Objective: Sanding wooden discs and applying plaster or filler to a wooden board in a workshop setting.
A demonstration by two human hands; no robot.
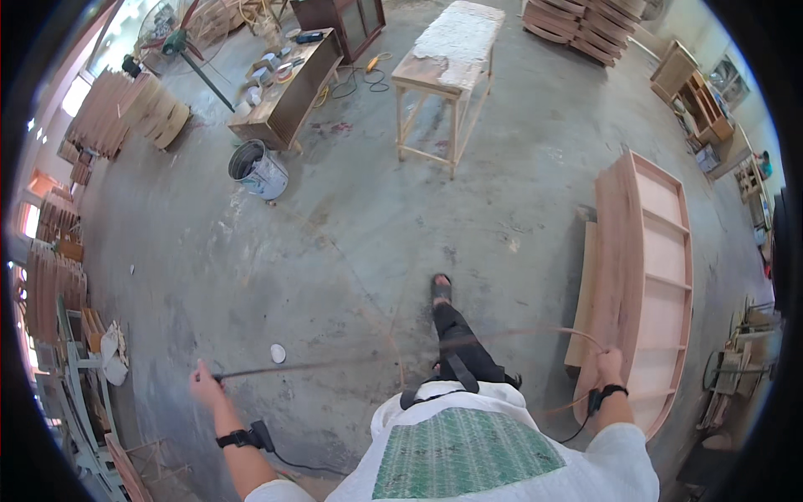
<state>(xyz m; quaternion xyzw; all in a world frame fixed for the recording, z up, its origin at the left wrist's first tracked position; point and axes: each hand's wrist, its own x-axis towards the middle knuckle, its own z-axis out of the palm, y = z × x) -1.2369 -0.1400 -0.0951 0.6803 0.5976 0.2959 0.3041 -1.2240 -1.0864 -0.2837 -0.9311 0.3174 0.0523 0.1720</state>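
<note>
A thin brown cord or hose (535, 331) stretches across in front of my body at waist height, blurred along its middle. Its dark end sits in my left hand (203, 385), which is closed and held out to the left above the floor. My right hand (609, 366) grips the cord where it bends down at the right, close to a long wooden cabinet frame (619, 243). A further brown length shows below my right wrist; whether it is the same cord I cannot tell. Both wrists wear black straps with small devices and cables.
Ahead stands a bucket (269, 180), beside a wooden bench (280, 100) loaded with cans and tools. A wooden table (427, 75) with a white covering is farther off. Stacked wooden parts (50, 276) line the left. A white disc (278, 353) lies on the floor.
</note>
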